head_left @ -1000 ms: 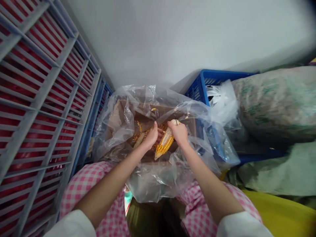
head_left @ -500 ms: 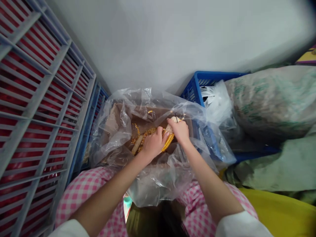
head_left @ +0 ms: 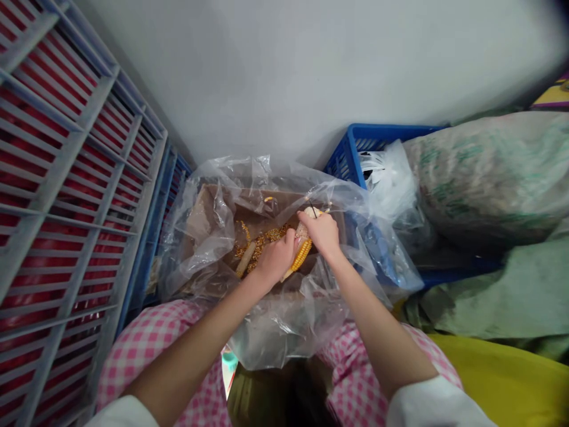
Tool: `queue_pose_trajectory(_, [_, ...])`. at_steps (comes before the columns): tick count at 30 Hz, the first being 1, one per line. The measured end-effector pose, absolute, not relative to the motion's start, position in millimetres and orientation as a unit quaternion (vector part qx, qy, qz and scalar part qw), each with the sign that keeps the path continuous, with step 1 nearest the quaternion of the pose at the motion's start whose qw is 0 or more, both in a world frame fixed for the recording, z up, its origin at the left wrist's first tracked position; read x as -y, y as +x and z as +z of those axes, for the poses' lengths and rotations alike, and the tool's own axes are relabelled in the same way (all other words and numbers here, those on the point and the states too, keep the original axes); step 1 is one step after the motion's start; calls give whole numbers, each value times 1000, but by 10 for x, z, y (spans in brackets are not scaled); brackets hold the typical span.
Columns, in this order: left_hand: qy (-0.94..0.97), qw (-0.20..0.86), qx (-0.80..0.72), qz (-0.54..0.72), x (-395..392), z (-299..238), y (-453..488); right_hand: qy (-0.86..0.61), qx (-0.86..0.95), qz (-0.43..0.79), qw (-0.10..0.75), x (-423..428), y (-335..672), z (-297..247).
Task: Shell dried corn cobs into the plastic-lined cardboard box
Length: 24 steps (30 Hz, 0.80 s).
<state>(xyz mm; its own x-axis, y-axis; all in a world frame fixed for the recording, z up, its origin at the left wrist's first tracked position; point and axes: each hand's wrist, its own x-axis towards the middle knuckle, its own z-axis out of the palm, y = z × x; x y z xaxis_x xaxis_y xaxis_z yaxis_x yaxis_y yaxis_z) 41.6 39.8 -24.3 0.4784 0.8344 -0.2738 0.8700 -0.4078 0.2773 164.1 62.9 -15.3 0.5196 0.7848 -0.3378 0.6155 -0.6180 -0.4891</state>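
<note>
An ear of dried yellow corn (head_left: 301, 255) lies mostly hidden under my hands, inside a cardboard box (head_left: 208, 204) lined with a clear plastic bag (head_left: 284, 332). My right hand (head_left: 322, 232) grips its upper end, where a thin dark pin (head_left: 313, 209) sticks up by the fingers. My left hand (head_left: 278, 258) presses against the ear's side, fingers curled over the kernels. Loose kernels (head_left: 264, 242) are scattered on the box floor to the left, around a bare pale cob (head_left: 246, 259).
Grey slatted crates (head_left: 66, 178) holding red contents stand along the left. A blue plastic crate (head_left: 368, 142) and stuffed woven sacks (head_left: 489, 178) fill the right side, with a yellow bin (head_left: 502, 379) at lower right. A white wall (head_left: 284, 77) rises ahead. Pink gingham-covered knees (head_left: 155, 350) lie below.
My left hand has moved from beside the ear to on top of it. The ear has tilted, its tip swinging left, and less of it shows. The view has shifted slightly.
</note>
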Motion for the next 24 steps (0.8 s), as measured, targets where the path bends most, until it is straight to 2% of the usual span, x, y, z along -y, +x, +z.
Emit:
queue_pose_trajectory(8, [824, 250, -507, -16, -455, -282, 390, -854, 413, 272, 163, -639, 1651, -163])
queue_pose_trajectory(14, [774, 375, -490, 139, -569, -301, 337, -839, 396, 308, 210, -641, 1692, -180])
queue_pose_trajectory(16, [717, 457, -484, 207, -613, -266, 331, -832, 389, 319, 234, -642, 1712, -180])
queue_pose_trajectory(18, [615, 591, -455, 257, -655, -204, 325, -827, 383, 327, 250, -642, 1727, -175])
queue_pose_trajectory(21, [444, 772, -363, 274, -704, -82, 299, -824, 384, 330, 256, -638, 1734, -172])
queue_pose_trajectory(24, [360, 849, -293, 253, -726, 23, 259, -818, 395, 330, 257, -629, 1718, -192])
